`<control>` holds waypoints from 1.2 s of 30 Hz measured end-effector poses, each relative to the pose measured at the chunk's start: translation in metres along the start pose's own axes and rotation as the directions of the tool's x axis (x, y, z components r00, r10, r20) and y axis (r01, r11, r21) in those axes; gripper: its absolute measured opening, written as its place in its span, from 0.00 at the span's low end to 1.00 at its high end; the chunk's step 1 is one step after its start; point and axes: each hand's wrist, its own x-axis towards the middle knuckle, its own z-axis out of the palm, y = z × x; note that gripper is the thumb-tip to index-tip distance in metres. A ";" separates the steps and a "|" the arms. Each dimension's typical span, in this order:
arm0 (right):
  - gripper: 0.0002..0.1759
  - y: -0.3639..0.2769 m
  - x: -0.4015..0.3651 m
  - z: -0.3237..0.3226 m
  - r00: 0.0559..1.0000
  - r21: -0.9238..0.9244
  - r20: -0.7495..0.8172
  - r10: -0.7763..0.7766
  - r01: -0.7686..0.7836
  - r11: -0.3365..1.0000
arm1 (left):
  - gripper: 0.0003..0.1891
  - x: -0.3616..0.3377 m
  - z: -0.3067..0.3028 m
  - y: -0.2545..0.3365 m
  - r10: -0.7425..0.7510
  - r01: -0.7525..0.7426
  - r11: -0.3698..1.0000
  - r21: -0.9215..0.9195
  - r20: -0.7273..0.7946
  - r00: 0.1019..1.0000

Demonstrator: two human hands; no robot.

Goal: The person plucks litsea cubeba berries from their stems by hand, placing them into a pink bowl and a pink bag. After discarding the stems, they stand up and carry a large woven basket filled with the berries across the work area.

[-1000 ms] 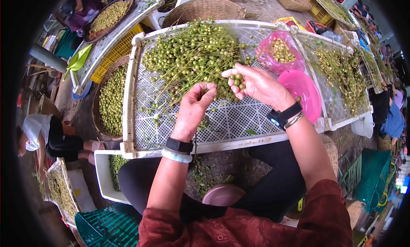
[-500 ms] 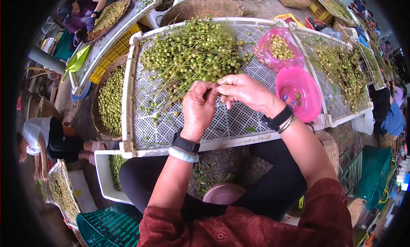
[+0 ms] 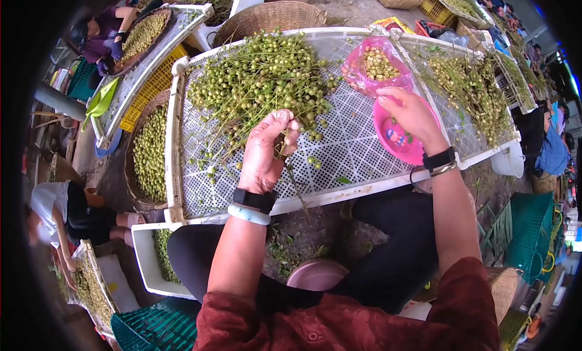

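Note:
My left hand (image 3: 267, 148) is closed around a thin fruit stem (image 3: 297, 190) over the front of a white perforated tray (image 3: 357, 141). The stem's lower end hangs past the tray's front rim. Just behind that hand lies a large heap of green round fruits on stalks (image 3: 260, 78). My right hand (image 3: 415, 120) hovers at a pink plastic bowl (image 3: 418, 148), its fingers loosely apart and pointing left; nothing shows in them. A few green bits lie in the bowl. Touching the bowl's far side is a pink plastic bag (image 3: 357, 66) of pale round fruits.
Right of my tray, another tray (image 3: 467, 102) bears more stalked fruit. A woven basket of green fruits (image 3: 150, 151) stands at the left, above a white bin (image 3: 148, 254). A pink basin (image 3: 316, 275) sits between my legs. Other people (image 3: 57, 217) sit around.
My right hand has left my left hand and moved right to the pink bowl. My left hand has shifted slightly down, keeping the stem. The whole view has turned slightly.

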 end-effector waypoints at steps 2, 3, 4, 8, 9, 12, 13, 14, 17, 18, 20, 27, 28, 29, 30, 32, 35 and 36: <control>0.17 -0.013 0.007 0.027 0.987 0.374 0.142 0.080 -0.129 0.919 | 0.07 0.001 0.000 0.002 0.013 -0.005 0.996 -0.093 0.083 0.996; 0.21 -0.030 0.001 0.038 0.978 0.474 0.185 0.097 -0.175 0.863 | 0.08 0.000 0.003 0.004 0.007 0.004 0.992 -0.123 0.092 0.996; 0.29 -0.036 0.003 0.051 0.939 0.583 0.330 0.098 -0.284 0.761 | 0.08 0.002 0.001 0.005 -0.010 0.041 0.982 -0.183 0.166 0.986; 0.37 -0.081 -0.001 0.085 0.869 0.879 0.467 -0.162 -0.436 0.195 | 0.08 -0.004 0.010 0.004 0.013 -0.013 1.000 0.025 0.009 1.000; 0.35 -0.082 0.003 0.088 0.860 0.862 0.489 -0.149 -0.449 0.237 | 0.08 -0.004 0.007 0.002 0.049 -0.040 0.984 0.172 -0.049 0.998; 0.25 -0.085 0.018 0.086 0.846 0.815 0.518 -0.129 -0.442 0.374 | 0.07 -0.006 0.002 0.004 0.096 -0.047 0.898 0.439 -0.092 0.991; 0.21 -0.086 0.021 0.085 0.860 0.789 0.503 -0.085 -0.417 0.452 | 0.08 -0.006 0.004 0.001 0.175 -0.129 0.903 0.410 -0.078 0.981; 0.18 -0.087 0.024 0.084 0.874 0.754 0.484 -0.042 -0.392 0.528 | 0.07 -0.005 -0.001 -0.001 0.209 -0.152 0.877 0.456 -0.077 0.975; 0.16 -0.086 0.030 0.082 0.877 0.774 0.475 -0.070 -0.379 0.507 | 0.03 -0.002 -0.010 -0.003 0.279 -0.180 0.798 0.575 -0.087 0.956; 0.18 -0.083 0.031 0.084 0.888 0.792 0.451 -0.085 -0.355 0.496 | 0.04 -0.003 -0.011 -0.002 0.262 -0.161 0.804 0.573 -0.097 0.960; 0.22 -0.083 0.031 0.078 0.867 0.791 0.492 -0.075 -0.408 0.456 | 0.04 -0.005 -0.006 0.004 0.229 -0.128 0.812 0.569 -0.109 0.967; 0.21 -0.078 0.027 0.060 0.876 0.767 0.471 -0.106 -0.347 0.539 | 0.04 -0.001 -0.008 -0.001 0.250 -0.137 0.825 0.548 -0.136 0.959; 0.19 -0.076 0.026 0.061 0.885 0.767 0.446 -0.131 -0.304 0.565 | 0.04 -0.001 -0.007 -0.002 0.262 -0.138 0.817 0.560 -0.146 0.954; 0.14 -0.075 0.025 0.062 0.897 0.794 0.425 -0.121 -0.305 0.525 | 0.04 -0.001 -0.006 -0.002 0.275 -0.140 0.808 0.572 -0.156 0.949; 0.12 -0.076 0.026 0.064 0.903 0.773 0.416 -0.108 -0.289 0.564 | 0.04 0.000 -0.005 -0.003 0.287 -0.142 0.800 0.583 -0.163 0.944; 0.10 -0.075 0.026 0.062 0.923 0.709 0.381 -0.053 -0.255 0.657 | 0.04 0.000 -0.005 -0.005 0.285 -0.130 0.785 0.606 -0.166 0.944; 0.06 -0.069 0.030 0.068 0.953 0.570 0.303 -0.002 -0.180 0.802 | 0.05 0.001 -0.008 -0.008 0.267 -0.115 0.771 0.627 -0.155 0.951; 0.06 -0.069 0.031 0.069 0.953 0.532 0.301 0.022 -0.187 0.826 | 0.05 0.000 -0.007 -0.008 0.275 -0.122 0.761 0.637 -0.147 0.950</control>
